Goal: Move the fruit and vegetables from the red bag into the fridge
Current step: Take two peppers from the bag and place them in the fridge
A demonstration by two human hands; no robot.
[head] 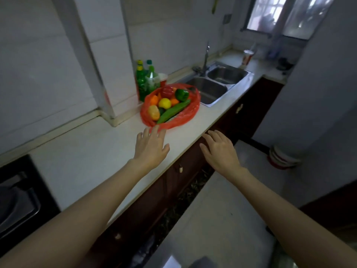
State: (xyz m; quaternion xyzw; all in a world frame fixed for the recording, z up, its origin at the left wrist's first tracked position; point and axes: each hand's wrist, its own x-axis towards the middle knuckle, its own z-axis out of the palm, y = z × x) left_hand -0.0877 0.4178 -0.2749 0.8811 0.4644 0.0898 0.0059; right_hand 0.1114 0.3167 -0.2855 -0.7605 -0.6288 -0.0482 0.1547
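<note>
We see the white counter (92, 151) running to a double sink (216, 84), and on it, just beside the sink, the open red bag (185, 115) with peppers, a lemon (164, 103) and a cucumber (173, 111) inside. Our left hand (151, 147) reaches flat, fingers spread, fingertips at the bag's near edge; our right hand (220, 149) hovers spread past the counter's edge, holding nothing.

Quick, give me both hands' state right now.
Left hand: open, fingers spread, holding nothing, fingertips at the near edge of the red bag.
Right hand: open, fingers spread, holding nothing, over the front edge of the counter.
</note>
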